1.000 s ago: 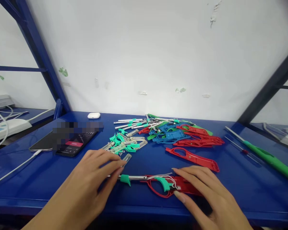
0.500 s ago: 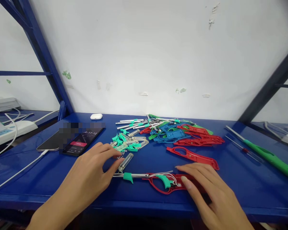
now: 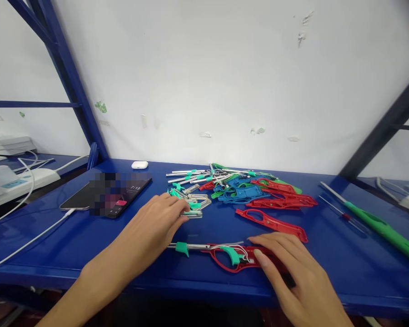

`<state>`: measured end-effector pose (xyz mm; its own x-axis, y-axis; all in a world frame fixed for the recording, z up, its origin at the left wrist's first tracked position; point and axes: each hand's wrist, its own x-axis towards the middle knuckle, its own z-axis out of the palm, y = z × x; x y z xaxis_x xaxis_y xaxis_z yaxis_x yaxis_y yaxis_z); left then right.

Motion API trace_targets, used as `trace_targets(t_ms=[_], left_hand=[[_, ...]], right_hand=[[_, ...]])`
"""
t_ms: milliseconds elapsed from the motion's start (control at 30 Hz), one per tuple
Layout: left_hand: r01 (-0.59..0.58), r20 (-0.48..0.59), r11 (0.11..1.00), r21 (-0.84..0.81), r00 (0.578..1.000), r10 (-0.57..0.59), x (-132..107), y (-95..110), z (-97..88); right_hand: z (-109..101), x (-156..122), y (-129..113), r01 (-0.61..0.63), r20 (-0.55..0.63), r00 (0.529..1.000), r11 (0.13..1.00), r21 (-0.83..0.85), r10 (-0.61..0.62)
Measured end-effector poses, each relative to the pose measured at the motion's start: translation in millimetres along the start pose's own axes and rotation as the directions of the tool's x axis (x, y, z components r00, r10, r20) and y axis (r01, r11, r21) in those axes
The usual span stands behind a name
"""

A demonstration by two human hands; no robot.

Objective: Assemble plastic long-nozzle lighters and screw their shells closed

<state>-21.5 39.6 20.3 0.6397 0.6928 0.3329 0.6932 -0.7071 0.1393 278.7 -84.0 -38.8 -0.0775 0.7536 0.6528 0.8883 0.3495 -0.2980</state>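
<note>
My left hand (image 3: 162, 215) is at the near side of the pile of parts, its thumb and fingers closed on one end of a clear lighter fuel tank (image 3: 195, 215). My right hand (image 3: 289, 268) holds the handle end of a red lighter shell half (image 3: 225, 269) against the table near the front edge. On that shell lie a teal trigger (image 3: 233, 255), white wires and a metal rod (image 3: 197, 247) carrying a teal clip (image 3: 182, 248). My right palm and fingers hide the shell's far end. Clear tanks and teal triggers (image 3: 195, 206) lie loose beside my left fingers.
Behind are metal rods (image 3: 187, 178), blue shell halves (image 3: 243, 193) and red shell halves (image 3: 282, 200). A single red half (image 3: 276, 223) lies closer. A green-handled tool (image 3: 378, 222) and thin screwdriver (image 3: 346, 217) lie right. Phones (image 3: 132, 193), a cable (image 3: 34, 245) and white case (image 3: 139, 165) lie left.
My left hand has moved away from me and slightly right, carrying the clear tank from above the rod to the pile's edge. My right hand stays on the red shell.
</note>
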Motion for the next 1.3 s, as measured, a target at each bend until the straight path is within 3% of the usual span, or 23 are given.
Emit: trace_targets(t_ms=[67, 200, 300, 400, 600, 733, 833, 967, 1100, 1200, 1300], left_hand=[[-0.088, -0.07, 0.995, -0.043, 0.994, 0.085, 1.6, 0.2, -7.2], [-0.27, -0.247, 0.947, -0.176, 0.943, 0.223, 4.7, 9.1, -27.6], [-0.298, -0.314, 0.926, -0.231, 0.924, 0.219, 4.4, 15.2, -38.2], [-0.247, -0.331, 0.926, -0.287, 0.932, 0.146, 2.6, 18.2, -43.8], [-0.08, -0.266, 0.888, -0.453, 0.963, -0.049, 3.3, 25.7, -49.2], [-0.083, -0.207, 0.818, -0.569, 0.977, -0.044, 5.2, 34.5, -42.7], [-0.126, -0.208, 0.78, -0.613, 0.978, -0.005, 5.1, 43.3, -35.5], [-0.172, -0.227, 0.795, -0.582, 0.973, 0.044, 2.6, 45.3, -34.9], [-0.025, -0.181, 0.927, -0.374, 0.982, -0.046, -2.0, 19.4, -45.3], [0.13, 0.032, 0.964, -0.231, 0.992, -0.126, -5.7, -8.2, -48.3], [0.162, 0.16, 0.964, -0.21, 0.979, -0.13, -6.2, -25.2, -43.4]], right_hand=[[0.1, -0.4, 0.8, -0.003, 0.004, 1.0, 1.0, 0.001, 0.003], [0.9, -1.9, 2.4, -0.007, 0.001, 1.0, 1.0, -0.002, 0.007], [2.9, -3.0, 1.8, -0.044, -0.028, 0.999, 0.999, 0.017, 0.044], [5.2, -4.1, -0.5, -0.081, -0.116, 0.989, 0.994, 0.071, 0.089], [1.7, -2.8, -5.8, -0.088, -0.189, 0.975, 0.985, 0.149, 0.116], [-3.4, 18.0, -24.7, -0.024, -0.169, 0.984, 0.982, 0.188, 0.056], [-0.1, 44.6, -48.4, 0.106, -0.097, 0.991, 0.976, 0.193, -0.089], [9.5, 67.7, -64.4, 0.183, -0.059, 0.983, 0.954, 0.239, -0.174], [7.3, 61.0, -43.6, 0.085, -0.115, 0.992, 0.972, 0.218, -0.061], [0.7, 49.3, -18.4, -0.089, -0.171, 0.978, 0.976, 0.198, 0.124], [-1.4, 42.5, -2.2, -0.204, -0.163, 0.958, 0.958, 0.199, 0.238]])
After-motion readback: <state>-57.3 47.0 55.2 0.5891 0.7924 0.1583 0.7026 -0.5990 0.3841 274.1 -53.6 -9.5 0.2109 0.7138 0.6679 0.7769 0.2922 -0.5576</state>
